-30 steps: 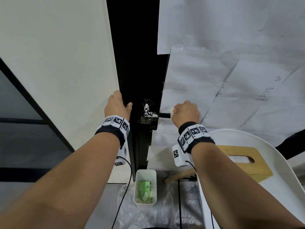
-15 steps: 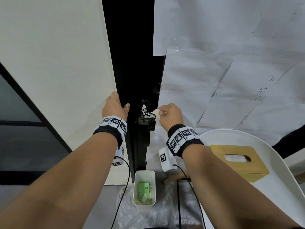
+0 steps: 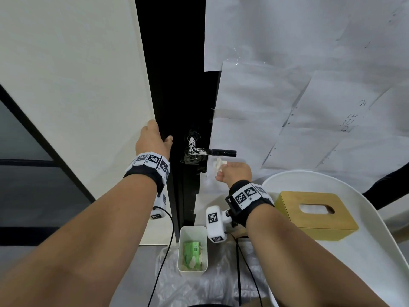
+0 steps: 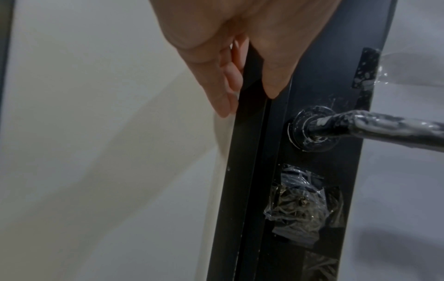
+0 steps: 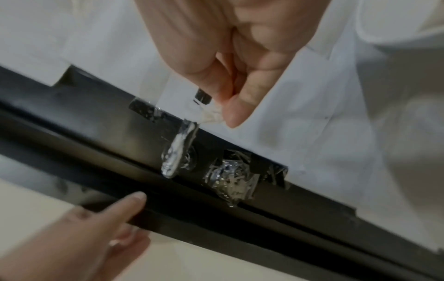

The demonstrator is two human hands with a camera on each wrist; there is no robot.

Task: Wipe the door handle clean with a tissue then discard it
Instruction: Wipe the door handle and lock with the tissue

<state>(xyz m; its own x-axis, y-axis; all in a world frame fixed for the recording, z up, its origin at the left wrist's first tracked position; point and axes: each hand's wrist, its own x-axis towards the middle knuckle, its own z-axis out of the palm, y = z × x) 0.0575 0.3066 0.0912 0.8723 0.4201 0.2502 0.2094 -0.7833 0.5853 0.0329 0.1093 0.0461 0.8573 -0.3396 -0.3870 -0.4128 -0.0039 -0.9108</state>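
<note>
Moved: your right hand (image 3: 235, 172) has dropped off the door handle (image 3: 212, 152), pinching the tissue (image 3: 219, 164) at its 5 o'clock.
Left hand (image 3: 152, 141): grips the black door edge (image 4: 250, 152).
Room: paper-covered door (image 3: 298, 107); white bin (image 3: 193, 251) at 6 o'clock.

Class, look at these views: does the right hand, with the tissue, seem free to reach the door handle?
Probably yes. The right hand pinches the tissue just below the door handle, with nothing between them; the left hand grips the door edge, clear of it.

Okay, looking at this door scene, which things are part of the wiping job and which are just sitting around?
Part of the job:
door handle
tissue, pinched by right hand
white bin
left hand, gripping door edge

Just lying about:
wooden tissue box
taped paper sheets
</note>
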